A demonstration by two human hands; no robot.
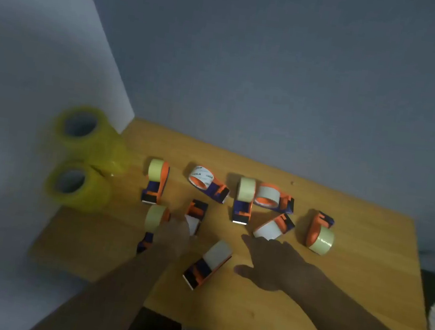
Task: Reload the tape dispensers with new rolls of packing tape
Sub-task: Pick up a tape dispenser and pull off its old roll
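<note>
Table [363, 267]: a wooden top is seen set into a corner between grey walls; the whole picture is blurred.
Dispensers: nine orange-and-blue tape dispensers are counted, scattered across the middle of the table, each loaded with a roll.
Back row: four dispensers are noted from left to right [155, 181], [208, 183], [244, 200], [274, 197]; the last two lie touching or just beside each other.
Front group: one dispenser [196, 213] is found just beyond the left hand, one [274, 226] just beyond the right fingertips, one [319, 232] at the far right, and one [207, 266] between the two forearms.
Left hand [173, 238]: it is laid over the dispenser at the front left [157, 216], whose roll and orange side stand out to its left. The state of the fingers cannot be told because of blur.
Right hand [272, 263]: it is held palm down over the table with fingers straight and close together, thumb spread apart; nothing is gripped.
Spare rolls [84, 158]: a pack of large yellow tape rolls is seen at the table's left edge, well apart from both hands.
</note>
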